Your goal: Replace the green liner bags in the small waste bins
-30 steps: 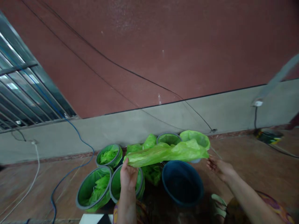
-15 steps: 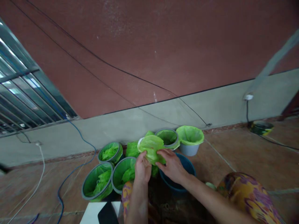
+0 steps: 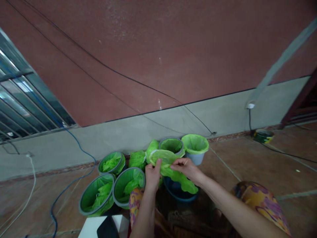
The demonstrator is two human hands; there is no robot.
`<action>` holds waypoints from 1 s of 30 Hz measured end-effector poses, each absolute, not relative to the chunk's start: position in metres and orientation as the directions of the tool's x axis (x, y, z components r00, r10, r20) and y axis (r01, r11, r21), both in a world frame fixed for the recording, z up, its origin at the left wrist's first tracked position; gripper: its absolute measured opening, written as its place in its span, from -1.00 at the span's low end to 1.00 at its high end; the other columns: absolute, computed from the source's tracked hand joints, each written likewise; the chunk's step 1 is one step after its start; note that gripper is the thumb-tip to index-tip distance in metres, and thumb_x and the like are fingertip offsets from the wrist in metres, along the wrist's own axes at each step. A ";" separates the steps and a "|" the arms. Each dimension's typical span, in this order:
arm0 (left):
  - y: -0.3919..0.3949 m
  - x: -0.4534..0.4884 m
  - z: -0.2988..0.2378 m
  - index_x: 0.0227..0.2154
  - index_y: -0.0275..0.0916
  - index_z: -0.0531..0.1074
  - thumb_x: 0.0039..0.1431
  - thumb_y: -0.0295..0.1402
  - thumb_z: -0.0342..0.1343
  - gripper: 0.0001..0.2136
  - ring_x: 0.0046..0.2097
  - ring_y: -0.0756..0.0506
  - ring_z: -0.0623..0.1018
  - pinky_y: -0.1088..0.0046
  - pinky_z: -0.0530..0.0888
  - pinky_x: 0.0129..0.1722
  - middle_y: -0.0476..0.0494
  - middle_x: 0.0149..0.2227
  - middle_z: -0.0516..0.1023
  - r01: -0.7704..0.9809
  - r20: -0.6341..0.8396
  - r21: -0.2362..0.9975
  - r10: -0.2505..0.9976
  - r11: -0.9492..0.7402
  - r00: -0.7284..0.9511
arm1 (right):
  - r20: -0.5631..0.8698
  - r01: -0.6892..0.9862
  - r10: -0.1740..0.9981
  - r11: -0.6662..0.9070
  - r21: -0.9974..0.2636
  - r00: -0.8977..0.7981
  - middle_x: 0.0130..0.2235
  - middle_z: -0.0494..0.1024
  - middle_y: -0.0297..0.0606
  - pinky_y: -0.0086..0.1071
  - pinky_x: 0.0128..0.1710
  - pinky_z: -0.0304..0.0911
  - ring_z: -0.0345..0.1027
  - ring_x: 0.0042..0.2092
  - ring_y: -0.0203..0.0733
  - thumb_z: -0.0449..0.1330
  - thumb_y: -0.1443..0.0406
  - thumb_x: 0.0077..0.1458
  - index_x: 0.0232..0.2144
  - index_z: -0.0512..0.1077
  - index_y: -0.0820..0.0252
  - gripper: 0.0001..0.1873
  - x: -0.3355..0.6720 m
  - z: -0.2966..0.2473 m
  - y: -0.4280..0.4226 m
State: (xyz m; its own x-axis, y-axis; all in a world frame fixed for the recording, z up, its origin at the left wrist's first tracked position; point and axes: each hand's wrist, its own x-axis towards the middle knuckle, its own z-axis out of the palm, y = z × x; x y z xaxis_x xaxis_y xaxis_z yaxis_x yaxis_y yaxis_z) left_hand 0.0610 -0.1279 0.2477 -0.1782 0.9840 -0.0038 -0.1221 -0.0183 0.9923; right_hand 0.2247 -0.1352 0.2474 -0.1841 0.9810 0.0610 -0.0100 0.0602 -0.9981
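Note:
A thin green plastic bag (image 3: pixel 170 168) hangs between my two hands above a dark blue bucket (image 3: pixel 179 192). My left hand (image 3: pixel 153 175) pinches the bag's upper left edge. My right hand (image 3: pixel 187 168) pinches its upper right edge, fingers closed on the plastic. The bag's lower end droops over the blue bucket's rim.
Several grey buckets lined with green bags (image 3: pixel 96 196) (image 3: pixel 128 186) (image 3: pixel 112 163) (image 3: pixel 171 146) (image 3: pixel 195 147) stand against a grey skirting wall (image 3: pixel 123 135). A blue cable (image 3: pixel 71 180) and a white cable (image 3: pixel 21 205) trail on the tiled floor at left. A white box (image 3: pixel 104 226) lies near my knees.
The bag was stretched wide between my hands a second ago. My right hand came in to the left hand, bunching the bag, and both now spread its top edge.

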 end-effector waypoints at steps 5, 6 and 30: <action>-0.130 0.060 0.255 -0.52 -0.32 0.49 -0.22 -0.17 0.41 -0.67 -0.63 0.10 0.31 0.58 0.27 -0.62 0.04 -0.62 0.45 -0.142 0.003 0.990 0.996 0.010 0.090 | 0.018 -0.095 0.991 0.006 -0.995 -0.130 -0.57 0.40 -0.40 -0.44 -0.50 0.08 0.17 -0.52 -0.37 0.38 -0.07 -0.19 -0.54 0.44 0.23 -0.52 0.238 0.255 -0.136; -0.130 0.059 0.256 -0.48 -0.33 0.51 -0.24 -0.21 0.42 -0.68 -0.60 0.09 0.34 0.57 0.30 -0.59 0.01 -0.58 0.50 -0.141 0.009 0.990 0.990 0.011 0.139 | 0.050 -0.100 0.995 0.041 -0.994 -0.089 -0.59 0.36 -0.43 -0.45 -0.51 0.04 0.13 -0.53 -0.40 0.36 -0.08 -0.17 -0.54 0.42 0.22 -0.52 0.240 0.255 -0.135; -0.173 0.086 0.235 -0.11 -0.24 0.41 0.13 -0.22 0.15 -0.70 -0.24 -0.09 0.59 0.41 0.50 -0.21 -0.17 -0.21 0.58 0.109 0.195 0.978 0.963 -0.176 -0.187 | 0.138 0.304 0.988 0.110 -0.946 0.071 -0.40 0.53 -0.27 -0.29 -0.30 0.28 0.39 -0.36 -0.17 0.02 0.10 0.19 0.06 0.41 0.22 -0.51 0.222 0.238 -0.151</action>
